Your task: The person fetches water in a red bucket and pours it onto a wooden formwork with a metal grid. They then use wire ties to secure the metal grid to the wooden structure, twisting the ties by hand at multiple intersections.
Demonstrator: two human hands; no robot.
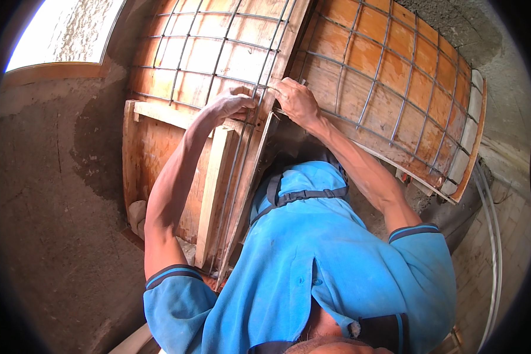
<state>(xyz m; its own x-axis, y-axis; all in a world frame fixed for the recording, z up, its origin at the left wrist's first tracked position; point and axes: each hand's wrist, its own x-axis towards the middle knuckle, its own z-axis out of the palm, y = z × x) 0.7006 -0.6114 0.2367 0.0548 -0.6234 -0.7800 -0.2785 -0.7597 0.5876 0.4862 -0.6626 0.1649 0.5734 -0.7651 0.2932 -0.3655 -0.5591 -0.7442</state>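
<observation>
My left hand (233, 105) is curled at a pair of long thin steel bars (240, 150) that run down the edge of a wooden form. Its fingertips press against the bars just below a crossing. Close by on the right, my right hand (298, 101) is closed in a pinch at the same crossing. What sits between its fingertips is too small to make out. Both hands rest over the seam between a left steel mesh (189, 36) and a right steel mesh (386, 47), each lying on plywood.
Upright timber (213, 197) and a crosspiece (162, 114) brace the left form. The right plywood panel (360, 88) ends at a pale curved edge (469, 135). A rough wall (35, 194) with a window (65, 32) stands left. Grey tubing (494, 248) hangs at right.
</observation>
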